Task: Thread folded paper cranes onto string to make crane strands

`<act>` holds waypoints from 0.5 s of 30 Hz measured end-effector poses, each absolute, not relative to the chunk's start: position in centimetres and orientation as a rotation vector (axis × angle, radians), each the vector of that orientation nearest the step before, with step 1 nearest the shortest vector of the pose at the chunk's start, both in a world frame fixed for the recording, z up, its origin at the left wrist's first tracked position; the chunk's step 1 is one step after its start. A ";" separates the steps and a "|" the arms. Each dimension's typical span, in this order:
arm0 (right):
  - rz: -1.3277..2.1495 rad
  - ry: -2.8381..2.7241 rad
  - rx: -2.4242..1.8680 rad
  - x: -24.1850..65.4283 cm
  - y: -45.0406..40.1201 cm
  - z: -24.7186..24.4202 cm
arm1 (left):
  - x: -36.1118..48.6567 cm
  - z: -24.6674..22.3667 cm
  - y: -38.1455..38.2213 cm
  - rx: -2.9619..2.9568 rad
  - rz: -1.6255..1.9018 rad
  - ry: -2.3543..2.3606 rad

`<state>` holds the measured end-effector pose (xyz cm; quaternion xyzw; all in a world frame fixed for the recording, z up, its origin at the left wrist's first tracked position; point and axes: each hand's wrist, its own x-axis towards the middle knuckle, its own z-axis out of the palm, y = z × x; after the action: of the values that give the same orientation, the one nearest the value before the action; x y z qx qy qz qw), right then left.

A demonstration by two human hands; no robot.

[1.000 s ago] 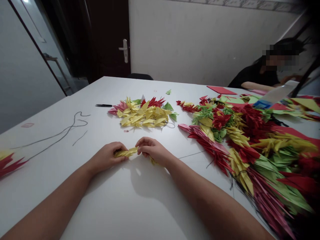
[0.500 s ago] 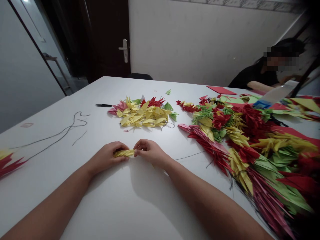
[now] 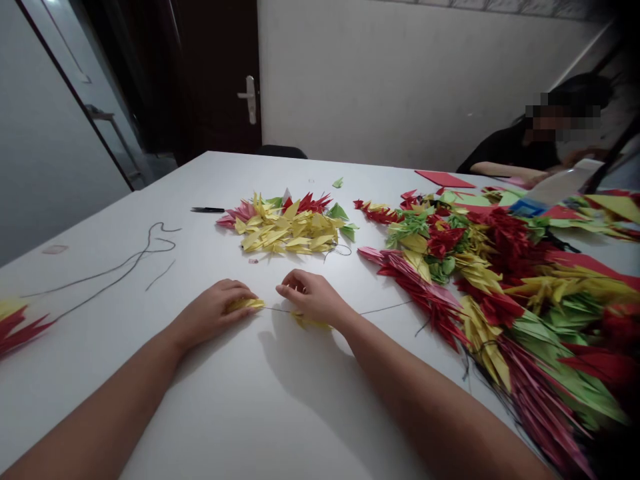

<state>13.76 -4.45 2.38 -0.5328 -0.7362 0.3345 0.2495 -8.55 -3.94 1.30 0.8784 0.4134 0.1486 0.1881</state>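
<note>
My left hand [image 3: 220, 303] is closed around a short bundle of folded yellow paper pieces [image 3: 251, 304] on the white table. A dark string [image 3: 276, 309] runs out of the bundle's right end and passes beneath my right hand [image 3: 310, 297]. That hand hovers over the string with its fingers loosely curled and a gap between thumb and fingers; no object shows in the gap. More yellow paper pieces [image 3: 303, 321] lie on the string, partly hidden below the right hand. Beyond my hands sits a pile of folded paper pieces [image 3: 285, 230], mostly yellow with some red, pink and green.
A large heap of coloured folded-paper strands [image 3: 480, 287] covers the table's right side. A bottle [image 3: 555, 190] leans there, with a person [image 3: 520, 150] seated behind. Small black snips [image 3: 207, 210] and loose dark string [image 3: 125, 260] lie left, near a red-yellow paper piece [image 3: 23, 330].
My right hand has come off the yellow bundle and shifted slightly right, baring a stretch of string. My left hand keeps its hold in about the same place.
</note>
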 end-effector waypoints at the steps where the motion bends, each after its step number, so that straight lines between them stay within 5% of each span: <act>1: 0.904 -2.046 -1.461 13.8 -4.5 2.5 | -8.8 1.3 -3.8 2.471 0.418 1.173; 15: 0.719 -2.389 -1.348 13.1 -5.5 2.4 | -9.2 0.6 -3.9 2.738 0.275 1.222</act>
<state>13.07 -5.54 2.43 -0.4697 -0.8326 0.2507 0.1523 -9.22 -3.92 0.63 0.9075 0.4049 0.0911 0.0653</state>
